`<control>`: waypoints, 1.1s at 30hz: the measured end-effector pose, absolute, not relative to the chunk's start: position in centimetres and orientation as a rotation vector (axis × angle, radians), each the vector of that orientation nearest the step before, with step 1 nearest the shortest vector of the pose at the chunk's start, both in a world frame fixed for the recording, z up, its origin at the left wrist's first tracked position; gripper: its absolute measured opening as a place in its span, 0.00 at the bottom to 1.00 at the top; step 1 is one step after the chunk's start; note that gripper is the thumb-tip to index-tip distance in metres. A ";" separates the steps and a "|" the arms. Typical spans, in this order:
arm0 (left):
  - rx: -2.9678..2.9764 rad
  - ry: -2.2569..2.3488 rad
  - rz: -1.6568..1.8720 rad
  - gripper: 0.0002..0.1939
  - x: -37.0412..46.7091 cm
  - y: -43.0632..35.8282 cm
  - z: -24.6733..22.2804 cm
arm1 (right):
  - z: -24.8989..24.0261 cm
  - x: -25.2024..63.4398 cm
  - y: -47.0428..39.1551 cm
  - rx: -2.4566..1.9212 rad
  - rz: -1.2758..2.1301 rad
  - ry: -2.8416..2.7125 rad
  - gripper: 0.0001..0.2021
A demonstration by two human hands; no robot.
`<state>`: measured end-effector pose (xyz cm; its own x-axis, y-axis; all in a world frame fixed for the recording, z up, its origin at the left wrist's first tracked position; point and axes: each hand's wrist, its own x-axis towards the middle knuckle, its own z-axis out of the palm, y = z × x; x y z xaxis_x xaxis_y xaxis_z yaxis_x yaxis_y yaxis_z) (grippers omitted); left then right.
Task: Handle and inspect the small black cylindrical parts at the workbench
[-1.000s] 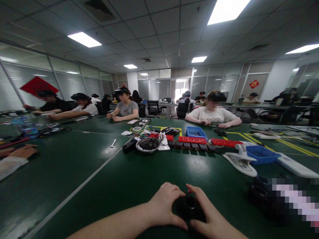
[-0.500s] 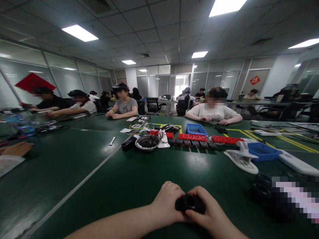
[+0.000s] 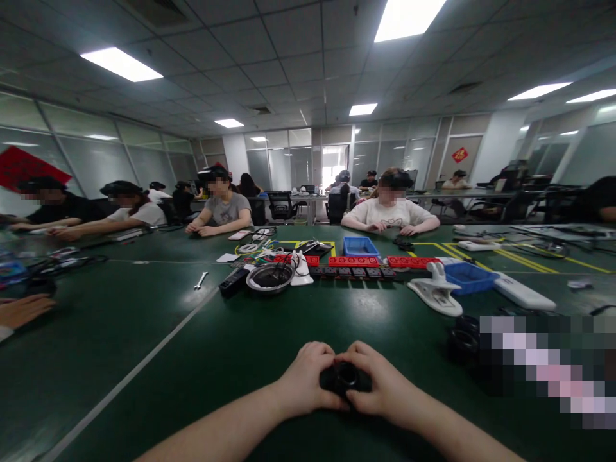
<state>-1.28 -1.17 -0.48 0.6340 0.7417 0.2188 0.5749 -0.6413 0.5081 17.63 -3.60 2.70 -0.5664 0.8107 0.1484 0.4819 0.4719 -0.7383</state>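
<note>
A black device with a round lens-like ring (image 3: 346,376) sits low in the middle of the head view, just above or on the green tabletop; I cannot tell which. My left hand (image 3: 308,378) wraps round its left end, with the thumb underneath on the near side. From the other side my right hand (image 3: 378,382) grips it, fingers curled over the far side and thumb near the ring. The fingertips of both hands almost meet on top. Parts of the device are hidden by the fingers.
Across the green table (image 3: 216,359) lie a metal bowl (image 3: 270,290), a wrench (image 3: 201,280), red power strips (image 3: 353,261), a white clip base (image 3: 436,292) and a blue tray (image 3: 469,279). Dark round items (image 3: 464,337) are at the right. Several people sit around; another person's hand (image 3: 26,311) is at left.
The view has turned to the right, so the table items appear further left. My hands remain on the black device, and their fingertips are closer together over it.
</note>
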 end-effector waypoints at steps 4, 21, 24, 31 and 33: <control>2.490 1.070 0.629 0.23 -1.3 -1.6 -0.3 | 1.3 17.5 -3.9 -1.090 0.794 -2.142 0.22; 2.526 0.941 0.534 0.35 -1.9 -1.3 0.4 | 1.2 17.9 -4.2 -0.985 1.090 -2.067 0.26; 2.486 1.094 0.584 0.36 -1.5 -2.0 0.2 | 0.9 17.7 -4.4 -1.033 1.071 -1.998 0.34; 2.400 1.286 0.616 0.26 0.0 -3.1 -0.2 | -0.2 16.7 -4.1 -1.331 0.903 -1.881 0.19; 2.401 1.293 0.601 0.20 0.1 -3.1 -0.1 | -0.1 16.6 -4.2 -1.308 0.894 -1.895 0.17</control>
<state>0.05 -3.09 -0.13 0.4942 0.8459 0.2005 0.6985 -0.5237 0.4877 16.58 -4.15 -0.07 -0.2831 0.9495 0.1350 0.4994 0.2661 -0.8245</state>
